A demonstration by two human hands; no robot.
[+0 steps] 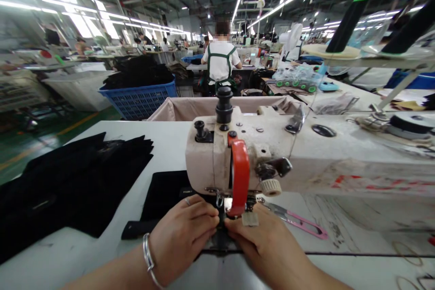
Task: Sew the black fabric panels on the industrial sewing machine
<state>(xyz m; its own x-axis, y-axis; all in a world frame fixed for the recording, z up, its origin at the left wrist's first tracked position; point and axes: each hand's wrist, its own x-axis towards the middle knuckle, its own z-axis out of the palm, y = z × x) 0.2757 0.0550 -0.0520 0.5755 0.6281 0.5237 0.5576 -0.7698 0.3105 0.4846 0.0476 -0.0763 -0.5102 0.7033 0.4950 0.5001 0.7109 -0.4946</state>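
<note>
Both my hands are at the needle area of a white sewing machine (207, 158) with a red guard (240, 172). My left hand (185, 231) has its fingers closed on a black fabric piece (165, 195), just left of the presser foot. That piece lies flat on the table and carries a small label. On the right of the needle, my right hand (260, 235) pinches black cloth too, its fingertips partly behind the guard. The needle itself is hidden. Pink-handled thread snips (304, 224) lie beside my right hand.
A stack of black fabric pieces (78, 176) lies on the table at left. Beyond it stands a blue basket (139, 99) heaped with black cloth. Behind the machine is a beige cloth-lined bin (180, 108). A person (220, 61) works further back. Black thread cones (348, 27) stand at upper right.
</note>
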